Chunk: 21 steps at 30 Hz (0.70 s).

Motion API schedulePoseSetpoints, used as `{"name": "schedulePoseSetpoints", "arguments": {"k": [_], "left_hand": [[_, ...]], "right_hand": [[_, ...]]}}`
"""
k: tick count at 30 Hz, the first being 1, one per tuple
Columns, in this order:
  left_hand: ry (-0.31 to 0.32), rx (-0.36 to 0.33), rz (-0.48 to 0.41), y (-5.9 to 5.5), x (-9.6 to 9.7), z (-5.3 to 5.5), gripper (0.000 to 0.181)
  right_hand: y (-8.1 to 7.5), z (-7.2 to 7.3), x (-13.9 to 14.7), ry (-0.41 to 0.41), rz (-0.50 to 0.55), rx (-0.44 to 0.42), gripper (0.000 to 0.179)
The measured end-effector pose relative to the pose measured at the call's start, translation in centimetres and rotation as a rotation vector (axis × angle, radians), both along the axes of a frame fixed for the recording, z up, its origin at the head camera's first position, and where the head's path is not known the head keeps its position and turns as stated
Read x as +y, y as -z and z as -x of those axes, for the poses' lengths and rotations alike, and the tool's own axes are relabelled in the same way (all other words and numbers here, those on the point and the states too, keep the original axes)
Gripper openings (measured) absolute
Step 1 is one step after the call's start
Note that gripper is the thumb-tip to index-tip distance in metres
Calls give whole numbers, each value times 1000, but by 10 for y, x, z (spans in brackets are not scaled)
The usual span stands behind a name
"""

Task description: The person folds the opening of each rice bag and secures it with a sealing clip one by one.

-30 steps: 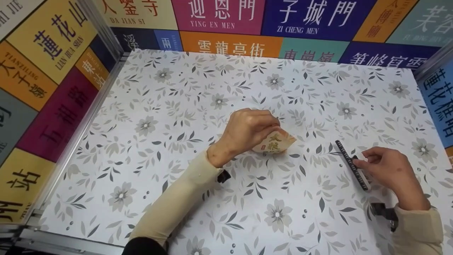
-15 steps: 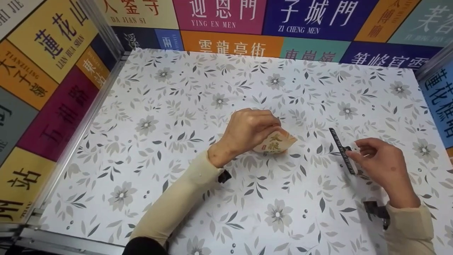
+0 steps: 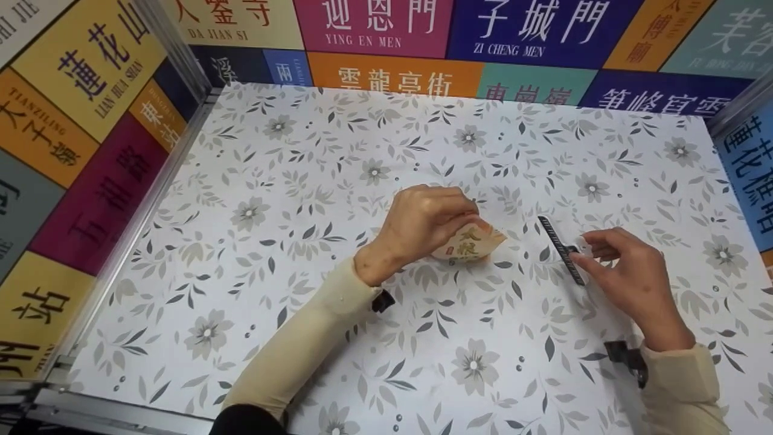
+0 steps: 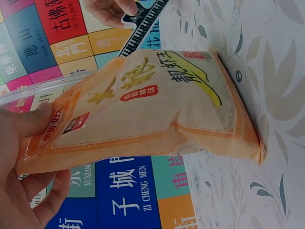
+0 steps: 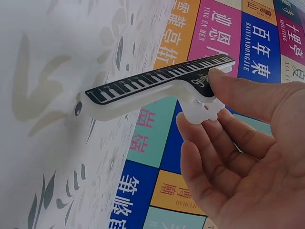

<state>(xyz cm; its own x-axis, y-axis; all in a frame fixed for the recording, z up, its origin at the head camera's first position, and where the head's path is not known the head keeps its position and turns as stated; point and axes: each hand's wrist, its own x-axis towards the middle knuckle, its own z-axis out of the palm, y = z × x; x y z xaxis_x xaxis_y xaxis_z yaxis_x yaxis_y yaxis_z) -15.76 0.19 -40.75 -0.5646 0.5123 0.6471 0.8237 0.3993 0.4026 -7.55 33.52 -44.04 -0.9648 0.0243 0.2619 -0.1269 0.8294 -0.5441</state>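
My left hand pinches the top end of a cream and orange plastic food bag near the table's middle. In the left wrist view the bag stands tilted, its bottom at the tablecloth, its top edge between thumb and fingers. To the right, my right hand holds a long clip with a black-and-white piano-key pattern. The right wrist view shows the thumb on top of the clip and fingers under its white handle. One end of the clip is close over the table. A gap separates clip and bag.
A white tablecloth with grey flowers and leaves covers the table. Colourful panels with large lettering stand behind it and on both sides. A metal frame rail runs along the front left edge.
My right hand has moved left and a little away from me with the clip, closer to the bag. The left hand and bag have stayed in place.
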Motion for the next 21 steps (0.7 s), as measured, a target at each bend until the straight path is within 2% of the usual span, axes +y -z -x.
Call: {"name": "schedulePoseSetpoints", "arguments": {"k": [5,13,21], "left_hand": [[2,7,-12,1,1,0,19],[3,-3,-4,1,0,-1,16],[1,-6,8,0,-1,-1,11]], "right_hand": [[1,2,-5,-19,0,20,32],[3,3,-13,-36,3,40,30],[3,4,-18,-78,4,109,31]]}}
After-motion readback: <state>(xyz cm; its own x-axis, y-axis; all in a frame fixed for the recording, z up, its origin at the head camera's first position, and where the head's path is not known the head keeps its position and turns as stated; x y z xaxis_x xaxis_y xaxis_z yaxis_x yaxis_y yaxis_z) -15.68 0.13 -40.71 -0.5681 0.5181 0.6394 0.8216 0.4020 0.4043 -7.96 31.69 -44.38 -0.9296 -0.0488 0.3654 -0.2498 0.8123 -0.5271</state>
